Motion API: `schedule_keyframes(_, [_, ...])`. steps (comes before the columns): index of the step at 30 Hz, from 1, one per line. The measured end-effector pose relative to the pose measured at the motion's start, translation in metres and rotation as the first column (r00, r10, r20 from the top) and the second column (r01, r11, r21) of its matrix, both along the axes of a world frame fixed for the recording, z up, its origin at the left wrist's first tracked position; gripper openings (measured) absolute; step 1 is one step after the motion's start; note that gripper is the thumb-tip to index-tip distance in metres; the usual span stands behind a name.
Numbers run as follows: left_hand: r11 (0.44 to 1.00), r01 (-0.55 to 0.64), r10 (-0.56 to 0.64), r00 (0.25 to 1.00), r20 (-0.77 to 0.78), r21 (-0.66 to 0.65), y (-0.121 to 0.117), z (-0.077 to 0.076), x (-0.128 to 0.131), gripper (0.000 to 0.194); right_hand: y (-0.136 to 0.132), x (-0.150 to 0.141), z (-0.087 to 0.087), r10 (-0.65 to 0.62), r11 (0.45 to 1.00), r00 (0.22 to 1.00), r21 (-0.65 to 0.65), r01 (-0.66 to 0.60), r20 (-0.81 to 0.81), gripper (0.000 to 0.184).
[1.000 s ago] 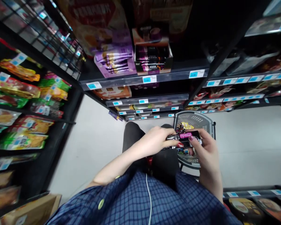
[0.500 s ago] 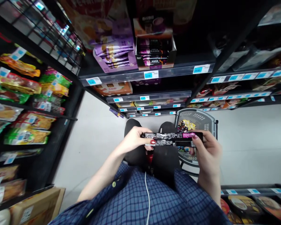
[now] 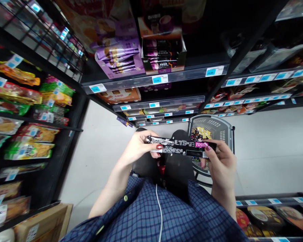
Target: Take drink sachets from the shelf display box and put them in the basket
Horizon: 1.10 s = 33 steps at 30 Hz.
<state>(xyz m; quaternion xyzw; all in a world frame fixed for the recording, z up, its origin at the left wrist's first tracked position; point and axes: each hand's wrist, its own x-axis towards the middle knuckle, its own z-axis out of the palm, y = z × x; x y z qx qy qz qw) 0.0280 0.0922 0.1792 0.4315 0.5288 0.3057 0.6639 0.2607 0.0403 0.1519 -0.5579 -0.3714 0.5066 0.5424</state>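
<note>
I hold a long, narrow black packet [image 3: 180, 147] with white print and a pink patch stretched level between both hands. My left hand [image 3: 138, 146] pinches its left end, thumb on top. Its right end sits between the thumb and fingers of my right hand [image 3: 221, 160]. Just beyond the packet, a grey shopping basket [image 3: 212, 123] stands on the floor with colourful wrapped items inside.
Black shelves with blue price tags surround me. Purple packets [image 3: 121, 57] and an open display box [image 3: 163, 55] of dark sticks sit on the shelf ahead. Snack bags [image 3: 27, 94] hang at left. A cardboard box [image 3: 42, 223] lies at lower left, bowls [image 3: 265, 218] at lower right.
My left hand has slid left, away from the right, and the packet now shows at full length between them. The view has shifted slightly.
</note>
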Motion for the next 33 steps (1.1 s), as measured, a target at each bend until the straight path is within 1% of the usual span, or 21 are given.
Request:
schedule_keyframes(9, [1.0, 0.01, -0.01, 1.0, 0.007, 0.003, 0.001, 0.003, 0.001, 0.025, 0.001, 0.001, 0.001, 0.007, 1.0, 0.998, 0.01, -0.006, -0.063, 0.01])
schedule_keyframes(16, [1.0, 0.012, -0.012, 1.0, 0.007, -0.003, 0.002, 0.002, 0.002, 0.026, 0.002, 0.0, -0.001, 0.014, 1.0, 0.999, 0.003, -0.014, -0.051, 0.011])
schedule_keyframes(22, [1.0, 0.006, -0.006, 1.0, 0.016, -0.01, 0.002, -0.001, 0.002, 0.034, 0.003, 0.0, -0.001, -0.003, 1.0, 0.999, -0.01, 0.003, -0.041, 0.014])
schedule_keyframes(27, [1.0, 0.027, -0.026, 1.0, -0.013, 0.005, 0.002, -0.003, 0.001, 0.033, 0.004, 0.0, -0.001, 0.002, 1.0, 1.0, -0.016, -0.002, -0.023, 0.015])
schedule_keyframes(29, [0.996, 0.045, -0.042, 0.998, -0.045, 0.071, 0.002, -0.005, 0.001, 0.033, 0.004, -0.001, 0.001, -0.005, 1.0, 0.999, -0.027, 0.004, -0.034, 0.019])
schedule_keyframes(30, [0.987, 0.071, -0.06, 0.995, -0.077, 0.143, 0.001, -0.007, 0.002, 0.034, 0.005, 0.0, 0.003, -0.01, 0.999, 0.999, -0.035, 0.009, -0.041, 0.021])
schedule_keyframes(31, [0.964, 0.117, -0.088, 0.988, -0.127, 0.237, 0.0, -0.008, 0.003, 0.037, 0.005, 0.0, 0.004, -0.018, 0.999, 0.999, -0.045, 0.016, -0.047, 0.021])
schedule_keyframes(32, [0.925, 0.178, -0.117, 0.974, -0.194, 0.335, -0.001, -0.01, 0.004, 0.042, 0.005, 0.001, 0.006, -0.03, 0.998, 0.998, -0.053, 0.027, -0.056, 0.019])
schedule_keyframes(33, [0.874, 0.244, -0.136, 0.953, -0.27, 0.419, -0.003, -0.013, 0.006, 0.046, 0.005, 0.002, 0.007, -0.041, 0.998, 0.997, -0.053, 0.037, -0.069, 0.016])
